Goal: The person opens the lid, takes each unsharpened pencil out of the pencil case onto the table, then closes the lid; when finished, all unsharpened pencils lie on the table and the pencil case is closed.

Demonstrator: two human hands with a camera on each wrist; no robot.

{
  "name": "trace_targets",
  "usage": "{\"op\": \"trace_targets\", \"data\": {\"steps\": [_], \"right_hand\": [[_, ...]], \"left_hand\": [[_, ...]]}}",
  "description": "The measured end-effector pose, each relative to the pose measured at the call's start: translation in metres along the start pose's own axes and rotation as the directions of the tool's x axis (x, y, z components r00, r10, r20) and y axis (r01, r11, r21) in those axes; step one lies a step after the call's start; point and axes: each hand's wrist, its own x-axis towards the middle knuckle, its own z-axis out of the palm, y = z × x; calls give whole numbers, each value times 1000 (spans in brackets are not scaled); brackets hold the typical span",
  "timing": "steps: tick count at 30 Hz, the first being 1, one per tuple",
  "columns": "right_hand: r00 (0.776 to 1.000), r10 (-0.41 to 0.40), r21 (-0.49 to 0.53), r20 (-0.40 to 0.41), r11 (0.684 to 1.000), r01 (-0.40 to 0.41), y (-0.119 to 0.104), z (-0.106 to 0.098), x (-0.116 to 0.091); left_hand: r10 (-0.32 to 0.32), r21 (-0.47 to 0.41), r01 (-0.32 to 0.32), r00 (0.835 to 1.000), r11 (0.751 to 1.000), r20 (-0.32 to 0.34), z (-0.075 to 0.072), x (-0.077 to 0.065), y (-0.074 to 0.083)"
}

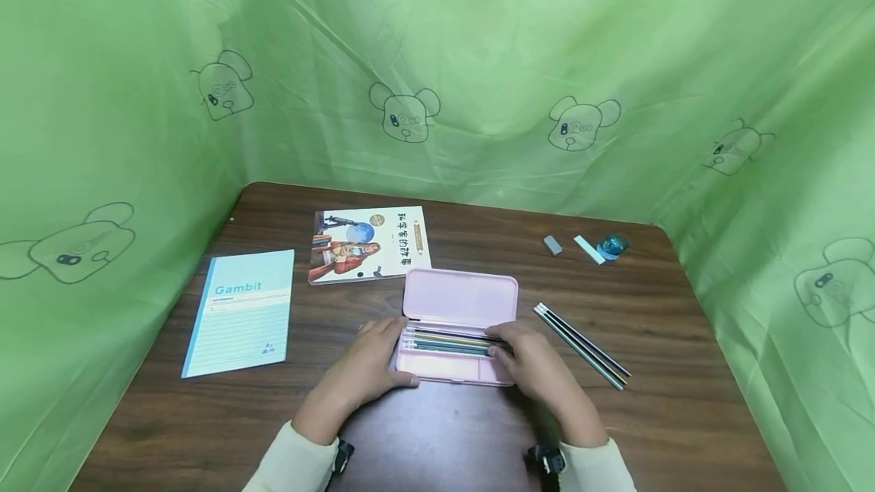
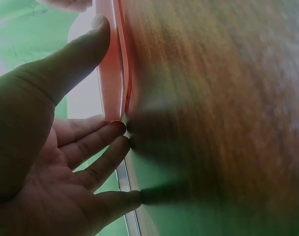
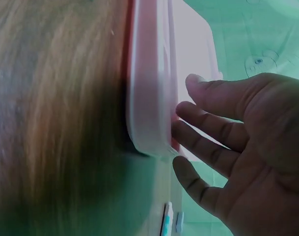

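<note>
In the head view, an open pink rectangular pencil case (image 1: pixel 437 365) sits on a brown wood-grain table (image 1: pixel 437 443), its pink lid (image 1: pixel 461 298) folded back. A row of slender dark, yellow and teal pencils (image 1: pixel 447 344) lies lengthwise inside. The left hand (image 1: pixel 368 363) rests at the case's left end, thumb by the front corner. The right hand (image 1: pixel 536 364) reaches over the right end, fingertips near the ends of the pencils. To the right lie three loose dark and teal pencils with white ends (image 1: pixel 581 344), side by side. Farther back are a small grey block eraser (image 1: pixel 552 245), a narrow white and light-blue strip (image 1: pixel 589 250) and a translucent blue rounded object (image 1: pixel 613 244). A pale-blue "Gambit" notebook (image 1: pixel 239 317) lies at left; an illustrated paper-covered book (image 1: pixel 369 244) lies behind the case. A green fabric curtain (image 1: pixel 478 36) surrounds the table.

In the left wrist view, the thumb lies against the case's side and fingertips meet its end; the little finger is spread away from the others.

In the right wrist view, the thumb and fingers stand apart at the case's rim. Whether their tips touch any pencil cannot be told.
</note>
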Motion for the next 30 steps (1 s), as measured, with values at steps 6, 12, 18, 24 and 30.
{"op": "trace_targets", "data": {"steps": [6,12,18,24,30], "right_hand": [[999,-26,1,31,1000,26,-2,3,2],[998,-16,3,64,1000,16,-2,6,4],[995,-67,-33,68,997,70,-2,7,5],[994,-74,-40,79,996,77,-1,9,5],[994,-71,-17,77,997,73,-1,7,5]], "left_hand": [[9,-2,-9,1000,1000,-2,0,1,0],[-9,-11,9,1000,1000,8,1,1,0],[-15,-5,15,1000,1000,2,2,0,-1],[-14,-5,14,1000,1000,1,2,0,-1],[-3,-13,3,1000,1000,-5,1,-1,-1]]}}
